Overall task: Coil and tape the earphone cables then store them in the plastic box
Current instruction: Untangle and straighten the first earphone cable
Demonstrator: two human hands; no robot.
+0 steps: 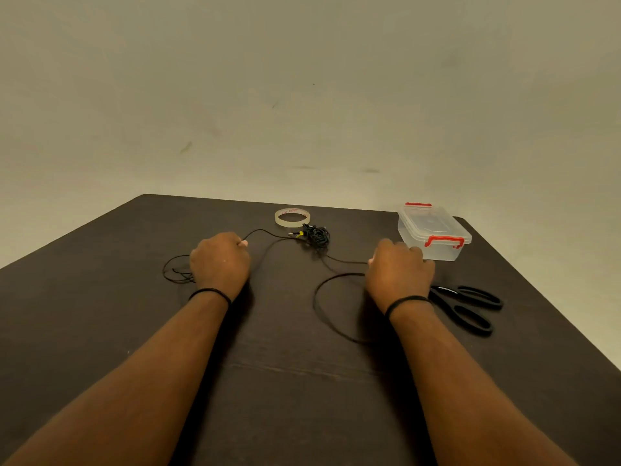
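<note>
Black earphone cables lie in a tangled heap [315, 236] near the middle of the dark table, with a yellow-tipped plug sticking out on its left. From the heap one strand runs left into my left hand [220, 260], which is closed around it; a small loop [174, 269] lies just left of that hand. Another strand runs right into my right hand [398, 274], closed on it, and a wide loop [322, 307] curves below that hand. A clear tape roll [292, 217] lies behind the heap. The clear plastic box [433, 232] with red latches stands closed at the far right.
Black-handled scissors [468, 306] lie on the table just right of my right wrist. The table's [285, 391] far edge meets a plain beige wall, and its right edge slants down past the scissors.
</note>
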